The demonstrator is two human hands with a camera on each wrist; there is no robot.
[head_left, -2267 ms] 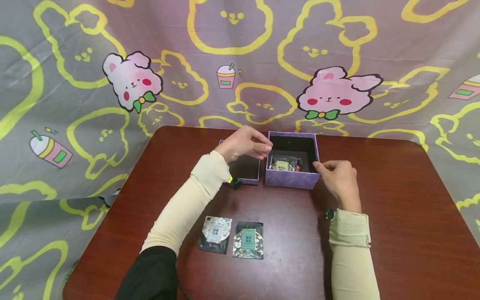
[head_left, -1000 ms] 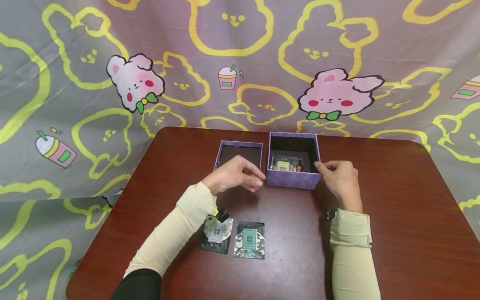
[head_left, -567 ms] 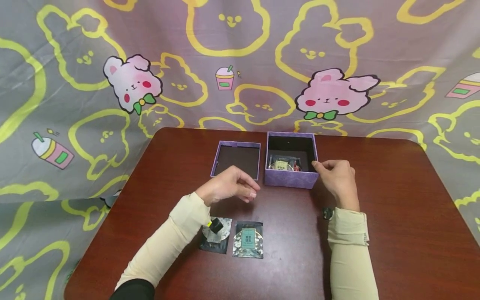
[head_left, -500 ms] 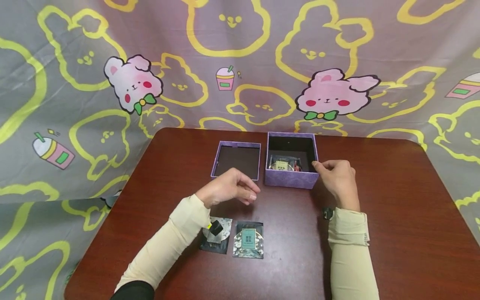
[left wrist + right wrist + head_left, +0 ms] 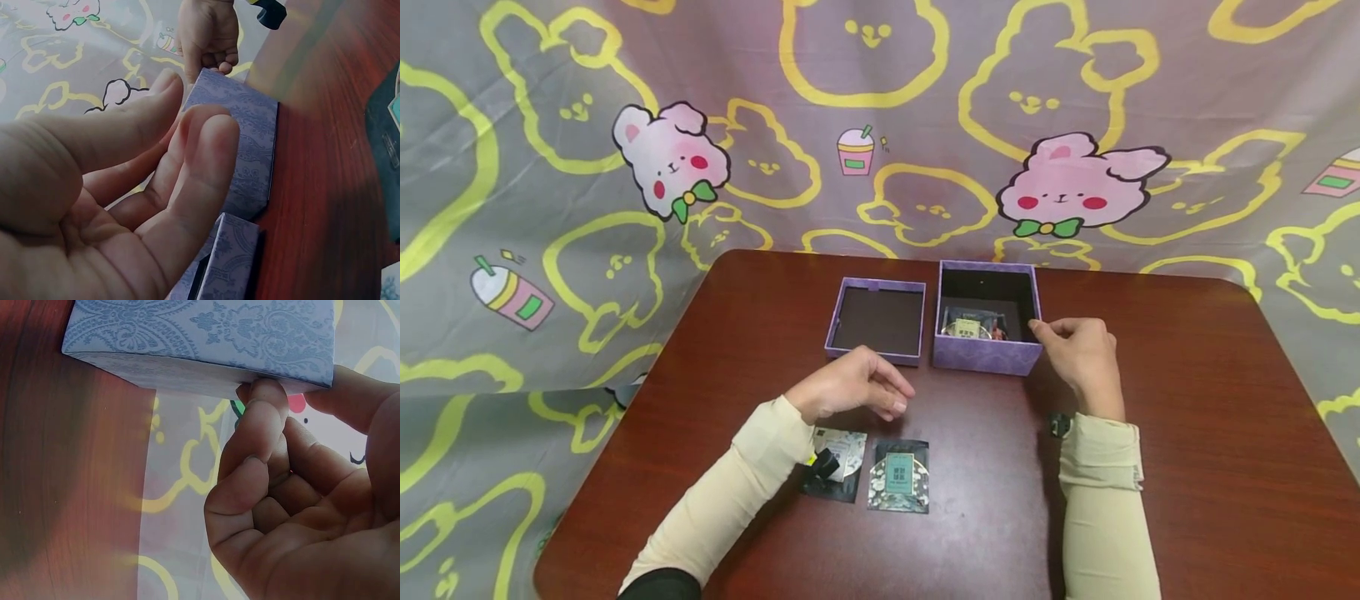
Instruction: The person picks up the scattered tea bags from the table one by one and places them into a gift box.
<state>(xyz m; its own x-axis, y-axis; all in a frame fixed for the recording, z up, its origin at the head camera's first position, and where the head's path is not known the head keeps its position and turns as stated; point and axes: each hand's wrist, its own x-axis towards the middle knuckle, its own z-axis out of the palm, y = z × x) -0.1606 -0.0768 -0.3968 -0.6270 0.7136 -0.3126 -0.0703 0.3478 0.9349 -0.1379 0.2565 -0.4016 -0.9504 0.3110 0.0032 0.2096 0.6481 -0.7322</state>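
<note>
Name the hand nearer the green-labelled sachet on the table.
Left. The left hand hovers beyond the sachet; the right hand is farther off, gripping the purple box at its right side.

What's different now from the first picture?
The left hand moved from beside the purple box, back toward the person and a little left. It holds nothing now. The right hand still pinches the box's right edge. The box, purple lid, left packet and right packet stayed put.
</note>
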